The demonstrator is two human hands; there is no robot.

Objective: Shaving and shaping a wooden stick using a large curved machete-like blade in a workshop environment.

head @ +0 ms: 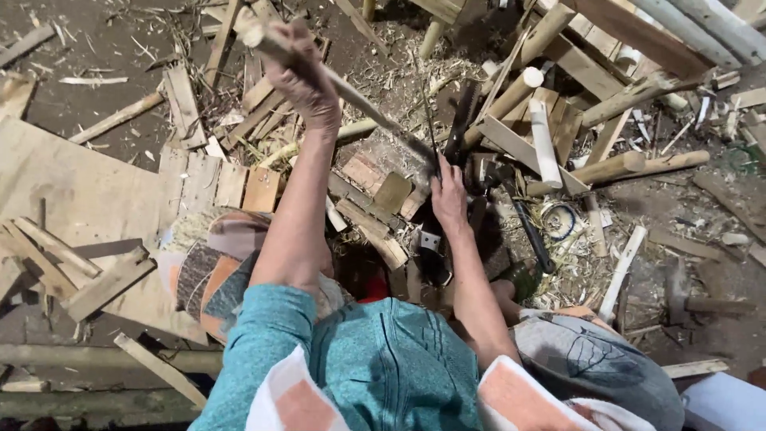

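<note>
My left hand (302, 76) is raised at the upper middle, fist shut around a long pale wooden stick (363, 100). The stick slants down to the right, and its lower end rests on a worn wooden block (375, 172) on the ground. My right hand (448, 198) is just right of that end, gripping a dark thin blade (432, 128) that stands edge-on against the stick's tip. The blade's handle is hidden inside the fist.
A plywood sheet (72, 187) lies at the left, beside wood offcuts (104, 283). Peeled round poles (542, 144) and planks are piled at the upper right. A dark-handled tool (531, 233), a wire coil (558, 219) and a hammer (694, 303) lie among shavings.
</note>
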